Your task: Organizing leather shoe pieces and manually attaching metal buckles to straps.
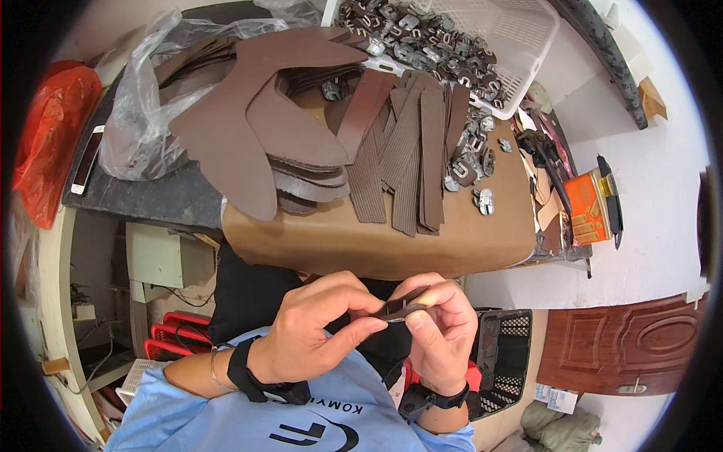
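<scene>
While both hands work just off the near edge of the tan-covered worktop (361, 255), the left hand (305, 328) and right hand (444, 331) each pinch a small, curved dark-brown strip (403, 309). Flat, ribbed brown strips (410, 162) stop short of that edge, leaving a bare margin; toward the right edge, a shiny silver metal clasp (483, 201) has open room.

Dark brown piece (401, 307): partly hidden by left hand (312, 320) and right hand (441, 331) | white basket (531, 47), far right: cut by far edge | metal clips (429, 39) inside: too small to tell apart | blue shirt (339, 395): cut by near edge
</scene>
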The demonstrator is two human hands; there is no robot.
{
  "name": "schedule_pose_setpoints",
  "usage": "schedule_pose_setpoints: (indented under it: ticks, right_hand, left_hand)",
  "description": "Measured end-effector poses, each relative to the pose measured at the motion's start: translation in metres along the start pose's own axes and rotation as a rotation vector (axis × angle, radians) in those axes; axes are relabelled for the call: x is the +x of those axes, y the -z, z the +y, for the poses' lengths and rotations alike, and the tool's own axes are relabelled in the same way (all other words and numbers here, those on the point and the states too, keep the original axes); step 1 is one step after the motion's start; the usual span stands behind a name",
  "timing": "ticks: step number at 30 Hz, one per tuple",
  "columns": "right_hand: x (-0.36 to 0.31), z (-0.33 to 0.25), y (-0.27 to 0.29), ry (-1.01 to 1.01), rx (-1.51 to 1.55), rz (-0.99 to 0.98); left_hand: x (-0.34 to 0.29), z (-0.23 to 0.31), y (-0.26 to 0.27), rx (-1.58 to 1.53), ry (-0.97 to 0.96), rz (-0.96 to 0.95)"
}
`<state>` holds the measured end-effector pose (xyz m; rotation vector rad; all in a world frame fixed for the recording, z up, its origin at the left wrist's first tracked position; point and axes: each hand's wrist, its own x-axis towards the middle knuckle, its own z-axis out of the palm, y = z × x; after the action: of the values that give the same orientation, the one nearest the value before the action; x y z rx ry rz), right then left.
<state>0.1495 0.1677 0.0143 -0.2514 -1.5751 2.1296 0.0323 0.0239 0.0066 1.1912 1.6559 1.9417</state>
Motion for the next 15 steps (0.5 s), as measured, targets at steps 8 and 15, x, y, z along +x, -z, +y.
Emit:
schedule_pose_setpoints:
  ticks: [8, 15]
  right_hand:
    - [-0.0011, 0.0024, 0.0021, 0.005, 0.071, -0.072]
    - [0.0005, 0.0002, 0.0069, 0.006, 0.079, -0.081]
  left_hand:
    - [-0.0002, -0.01, 0.0011, 0.256, -0.312, 0.033]
    - [0.0044, -0.0026, 0.0025, -0.092, -0.015, -0.003]
